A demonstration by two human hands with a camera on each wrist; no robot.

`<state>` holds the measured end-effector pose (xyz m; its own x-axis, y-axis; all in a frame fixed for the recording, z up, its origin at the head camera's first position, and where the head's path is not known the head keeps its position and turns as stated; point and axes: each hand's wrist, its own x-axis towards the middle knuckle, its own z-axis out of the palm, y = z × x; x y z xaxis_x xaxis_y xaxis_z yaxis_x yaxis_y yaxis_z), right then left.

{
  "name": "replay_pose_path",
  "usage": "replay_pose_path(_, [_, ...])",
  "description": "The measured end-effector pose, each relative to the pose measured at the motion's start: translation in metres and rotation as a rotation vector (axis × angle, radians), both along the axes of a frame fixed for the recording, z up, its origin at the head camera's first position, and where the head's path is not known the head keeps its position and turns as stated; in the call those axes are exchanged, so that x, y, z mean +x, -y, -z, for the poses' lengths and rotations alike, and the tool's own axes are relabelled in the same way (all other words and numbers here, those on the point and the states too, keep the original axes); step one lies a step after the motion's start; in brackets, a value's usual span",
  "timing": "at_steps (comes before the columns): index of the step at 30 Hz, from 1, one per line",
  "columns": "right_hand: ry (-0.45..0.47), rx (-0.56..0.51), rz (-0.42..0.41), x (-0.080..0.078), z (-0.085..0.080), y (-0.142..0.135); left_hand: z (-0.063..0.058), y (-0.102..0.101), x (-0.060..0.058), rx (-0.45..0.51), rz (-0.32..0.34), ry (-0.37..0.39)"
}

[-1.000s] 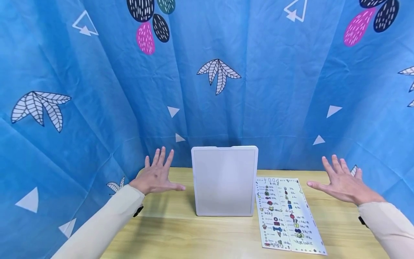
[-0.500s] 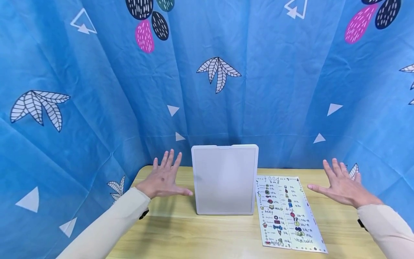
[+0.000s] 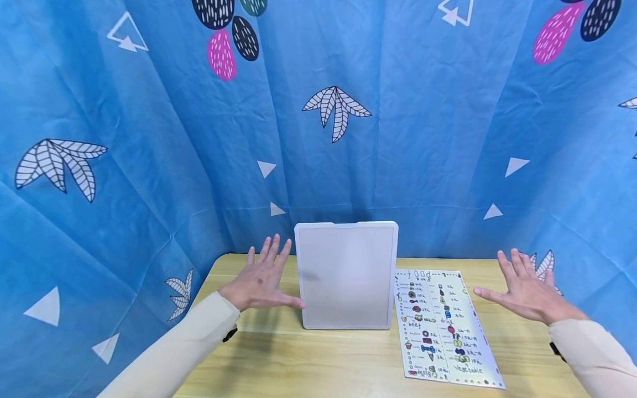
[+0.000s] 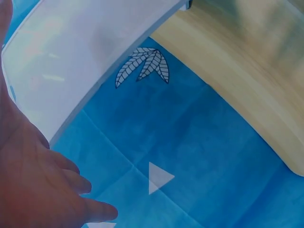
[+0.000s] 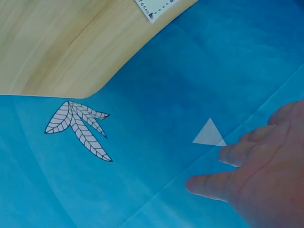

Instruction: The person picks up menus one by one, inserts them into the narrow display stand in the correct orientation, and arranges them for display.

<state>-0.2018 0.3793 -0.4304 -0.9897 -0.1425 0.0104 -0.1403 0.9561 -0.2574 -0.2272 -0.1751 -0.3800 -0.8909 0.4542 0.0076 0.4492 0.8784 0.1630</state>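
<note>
A white rectangular board (image 3: 346, 276) with a pale frame stands upright on the wooden table, in the middle of the head view. My left hand (image 3: 262, 282) hovers at its left side with fingers spread; the thumb tip overlaps the board's left edge in view, and I cannot tell whether it touches. In the left wrist view the board (image 4: 71, 57) lies just beyond the left hand (image 4: 38, 180). My right hand (image 3: 530, 287) is raised with fingers spread, holding nothing, to the right of a hand-drawn food menu sheet (image 3: 448, 331) lying flat on the table.
The light wooden table (image 3: 308, 365) has rounded back corners. A blue patterned curtain (image 3: 423, 138) encloses the back and both sides, close behind the board. In the right wrist view, a corner of the menu sheet (image 5: 156, 7) shows near the table's edge.
My left hand has moved right and slightly down toward the board's left edge. The right hand has sunk slightly. Board and menu sheet stay in place.
</note>
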Motion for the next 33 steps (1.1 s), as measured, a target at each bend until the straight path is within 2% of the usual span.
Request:
replay_pose_path(25, [0.002,-0.032,-0.003,0.002,0.016,0.0,0.01,-0.025,0.01,0.0,0.121,-0.025])
replay_pose_path(33, [-0.001,-0.032,-0.004,0.001,0.02,-0.001,0.015,-0.033,0.012,0.003,0.13,-0.008])
